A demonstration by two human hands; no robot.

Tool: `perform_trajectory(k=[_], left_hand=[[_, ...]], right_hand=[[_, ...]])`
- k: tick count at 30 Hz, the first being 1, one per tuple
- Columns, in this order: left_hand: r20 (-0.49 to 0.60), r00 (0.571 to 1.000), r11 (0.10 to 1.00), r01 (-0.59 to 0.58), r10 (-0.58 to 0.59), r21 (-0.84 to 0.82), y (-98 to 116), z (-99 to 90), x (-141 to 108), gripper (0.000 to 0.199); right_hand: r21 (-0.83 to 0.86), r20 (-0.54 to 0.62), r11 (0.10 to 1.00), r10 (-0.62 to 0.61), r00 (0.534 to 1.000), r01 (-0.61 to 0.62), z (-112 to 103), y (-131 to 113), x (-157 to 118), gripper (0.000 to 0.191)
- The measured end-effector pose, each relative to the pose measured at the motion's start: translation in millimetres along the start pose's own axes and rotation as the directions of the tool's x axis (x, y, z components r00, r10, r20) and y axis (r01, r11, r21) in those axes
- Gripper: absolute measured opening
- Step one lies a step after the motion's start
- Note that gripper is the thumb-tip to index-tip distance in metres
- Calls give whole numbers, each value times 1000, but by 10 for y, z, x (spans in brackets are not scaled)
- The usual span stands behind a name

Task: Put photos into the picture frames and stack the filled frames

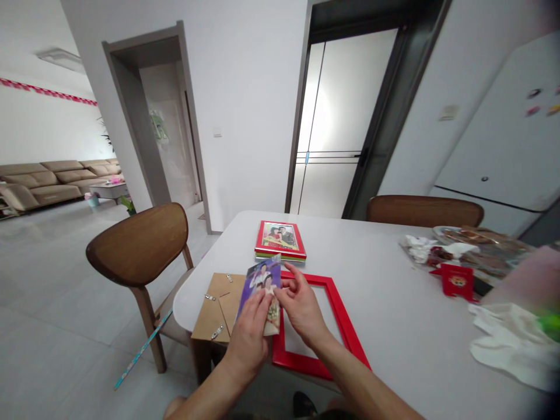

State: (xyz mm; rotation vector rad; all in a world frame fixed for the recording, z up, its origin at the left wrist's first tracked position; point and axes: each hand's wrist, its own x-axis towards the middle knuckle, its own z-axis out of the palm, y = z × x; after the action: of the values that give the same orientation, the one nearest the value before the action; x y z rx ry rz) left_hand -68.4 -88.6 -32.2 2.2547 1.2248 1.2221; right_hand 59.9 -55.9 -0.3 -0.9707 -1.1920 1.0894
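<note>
Red picture frame (339, 318) lies just beyond our right hand (301, 306), its fingers half open beside the photo (262, 279). Our left hand (249, 332) grips the photo's lower part between fingers and thumb, a steady hold, with cardboard backing (214, 309) just past those fingers.

You can pass across the tabletop (406, 350) between the red picture frame (345, 326) and the white gloves (511, 344); farther out, the stacked framed photos (280, 240) stand in your way, and the red packet (457, 281) and heaped plastic bags (481, 251) block the right side
</note>
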Motion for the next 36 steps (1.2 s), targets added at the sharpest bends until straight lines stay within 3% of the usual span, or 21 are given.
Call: perform_trajectory(k=[2,4,6,7,9,10,13,16,18,20,25,30,36], left_hand=[[-169,981,975,59,-96,-214,65,-25,90,49],[-264,908,853,161,-325,-497,173,15,167,37],[-204,817,611,213,-539,-762,282,119,214,33],[-137,792,481,215,-595,-850,322,182,224,35],[-16,795,301,211,-606,-930,351,288,219,45],[19,804,267,219,-594,-938,339,320,206,51],[68,807,361,336,-586,-870,238,322,142,65],[130,845,624,478,-519,-618,157,276,52,55],[181,886,793,463,-427,-397,152,267,-15,49],[227,907,886,403,-354,-229,176,268,-72,50],[326,903,951,307,-280,-31,248,214,-99,48],[366,892,963,264,-263,50,280,153,-73,46],[404,875,963,250,-267,95,307,121,-81,42]], right_hand=[[81,23,996,30,999,-32,-13,-101,-41,53],[105,28,978,177,984,-179,-60,-101,-87,40],[177,16,932,320,947,-317,-137,-28,-120,32],[231,5,909,356,935,-347,-191,12,-127,30],[313,-46,888,368,929,-336,-337,59,-115,30],[314,-86,892,368,926,-325,-430,58,-99,33],[187,-159,898,428,890,-398,-737,-1,-35,44],[60,-165,880,474,865,-471,-946,-11,9,53],[-7,-148,881,468,871,-474,-985,52,21,54],[-94,-135,887,438,889,-451,-974,146,26,52],[-406,-110,845,331,937,-347,-997,299,48,44],[-526,-179,791,257,950,-313,-1112,308,52,44],[-715,-180,646,201,963,-269,-1136,340,51,43]])
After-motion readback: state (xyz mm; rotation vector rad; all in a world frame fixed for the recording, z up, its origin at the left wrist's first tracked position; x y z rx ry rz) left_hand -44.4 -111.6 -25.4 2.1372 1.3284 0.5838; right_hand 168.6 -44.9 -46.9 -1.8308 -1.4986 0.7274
